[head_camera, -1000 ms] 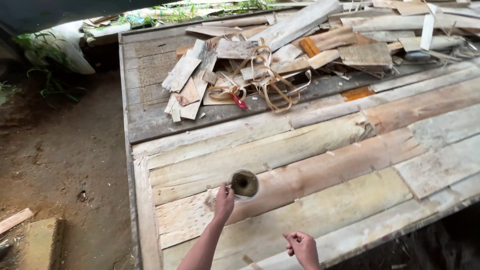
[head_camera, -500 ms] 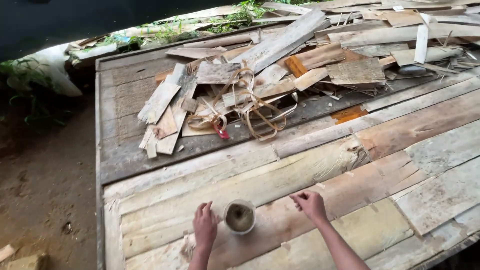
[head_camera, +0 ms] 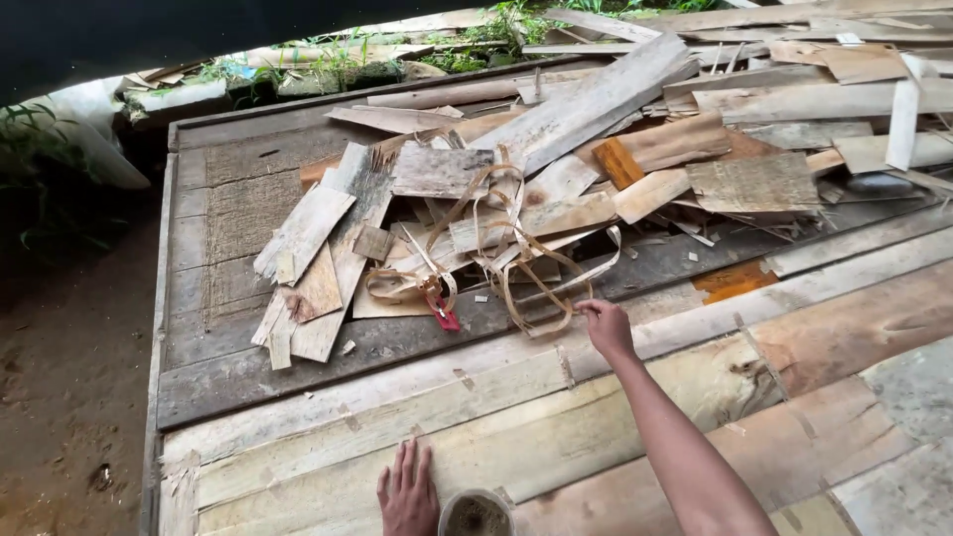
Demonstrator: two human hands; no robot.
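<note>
Right hand (head_camera: 608, 328), centre frame, fingers curled narrow, touches the curly strips (head_camera: 516, 268) at their lower-right edge; left hand (head_camera: 408, 488), bottom centre, lies flat and spread on a plank (head_camera: 516, 452), just left of the cup (head_camera: 476, 513).

Scrap wood boards (head_camera: 596, 99) piled on a platform (head_camera: 238, 199), weeds (head_camera: 338, 55), bare dirt (head_camera: 69, 397) beside

The right hand (head_camera: 606, 328) reaches out to the tangle of curled wood strips (head_camera: 516, 263), fingertips touching a loop. Nearer the camera than the strips, the left hand (head_camera: 407, 491) lies flat on the plank platform (head_camera: 476, 407), just beside a small round cup (head_camera: 476, 514).
</note>
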